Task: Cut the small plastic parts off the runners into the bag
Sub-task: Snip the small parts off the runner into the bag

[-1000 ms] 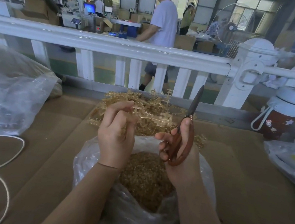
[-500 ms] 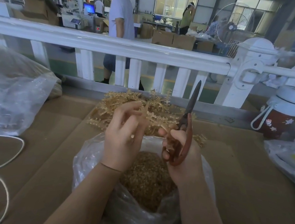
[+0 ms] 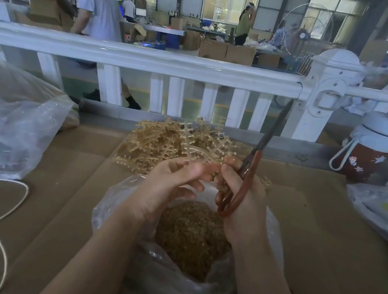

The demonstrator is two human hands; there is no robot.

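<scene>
Both hands over the open clear plastic bag [image 3: 115, 200] of tan cut parts.
Left hand [image 3: 170, 183] fingers pinch a thin tan plastic runner [image 3: 202, 151]; right hand [image 3: 243, 198] grips red-handled scissors [image 3: 246, 176], blades together, upright.

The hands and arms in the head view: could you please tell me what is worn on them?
Both forearms are bare, with no sleeves in view, and neither the left hand nor the right hand wears a glove. No rings or watch show.

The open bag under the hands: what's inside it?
The bag holds a heap of small tan cut parts. Its depth and edges are hidden by crumpled plastic and both forearms.
</scene>
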